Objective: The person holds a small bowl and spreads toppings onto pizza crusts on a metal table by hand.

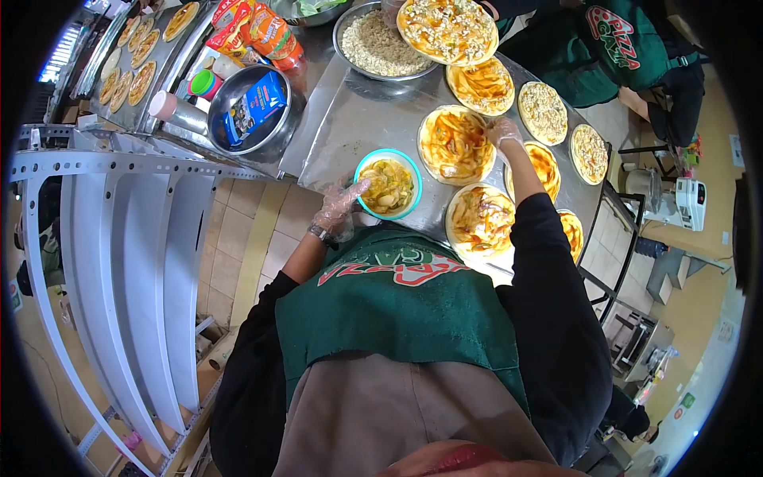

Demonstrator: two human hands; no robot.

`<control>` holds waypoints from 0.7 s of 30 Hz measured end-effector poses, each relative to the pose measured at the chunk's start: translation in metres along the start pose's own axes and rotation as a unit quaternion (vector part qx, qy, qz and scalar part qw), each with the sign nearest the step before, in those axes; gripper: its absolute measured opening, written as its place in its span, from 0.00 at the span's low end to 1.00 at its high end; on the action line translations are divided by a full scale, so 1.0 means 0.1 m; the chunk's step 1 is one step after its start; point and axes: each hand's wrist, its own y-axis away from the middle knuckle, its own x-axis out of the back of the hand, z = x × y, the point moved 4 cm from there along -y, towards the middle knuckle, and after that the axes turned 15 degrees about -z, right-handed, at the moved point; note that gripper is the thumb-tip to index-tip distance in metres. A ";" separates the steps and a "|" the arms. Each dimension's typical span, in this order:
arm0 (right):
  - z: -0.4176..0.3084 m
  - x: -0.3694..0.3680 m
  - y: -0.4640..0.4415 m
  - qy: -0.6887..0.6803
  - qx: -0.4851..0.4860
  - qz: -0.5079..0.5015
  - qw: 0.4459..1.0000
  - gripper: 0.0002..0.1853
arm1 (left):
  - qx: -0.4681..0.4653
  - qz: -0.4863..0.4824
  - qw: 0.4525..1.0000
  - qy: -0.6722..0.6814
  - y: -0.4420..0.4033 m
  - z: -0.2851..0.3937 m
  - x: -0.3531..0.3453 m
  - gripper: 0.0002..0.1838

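My left hand (338,210), in a clear plastic glove, grips the near left rim of a turquoise-edged bowl (418,189). Yellow-green sliced pickles or peppers (386,187) lie inside it. Gloved as well, my right hand (502,133) is at the right edge of a sauced pizza base (456,146). Its fingers are drawn together, pointing down; what they hold, if anything, is too small to make out. Close by are a sauced pizza base (481,219) in front and another (544,168) partly behind my right forearm.
Farther back, a metal bowl (343,49) holds pale crumbled topping, beside a crumb-topped pizza (449,30). More pizzas (543,113) line the table's right side. A steel bowl with a blue packet (256,108) stands left. A co-worker in a green apron (628,44) is across the table.
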 end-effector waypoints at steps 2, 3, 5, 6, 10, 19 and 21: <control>0.04 -0.06 0.05 0.011 0.018 0.018 1.000 0.14 | 0.004 0.004 1.000 -0.003 -0.01 0.00 -0.01 0.36; 0.08 -0.10 0.07 -0.001 0.035 0.015 0.999 0.15 | 0.009 0.009 1.000 -0.007 -0.01 0.02 -0.04 0.36; 0.10 -0.17 0.07 -0.015 0.050 0.039 0.998 0.15 | 0.010 -0.002 1.000 -0.005 -0.01 0.07 -0.12 0.36; 0.08 -0.16 0.11 -0.028 0.068 0.062 0.995 0.16 | 0.011 -0.010 1.000 -0.003 -0.02 0.09 -0.16 0.37; 0.08 -0.21 0.23 -0.047 0.094 0.074 0.992 0.13 | 0.023 -0.019 0.999 -0.014 -0.09 0.01 -0.18 0.37; -0.09 -0.20 0.74 0.019 0.041 0.122 0.991 0.13 | 0.046 -0.042 0.998 -0.026 -0.09 -0.02 -0.31 0.40; -0.22 -0.16 0.97 -0.055 0.084 0.156 0.983 0.11 | 0.052 -0.060 0.997 -0.020 -0.08 -0.01 -0.36 0.40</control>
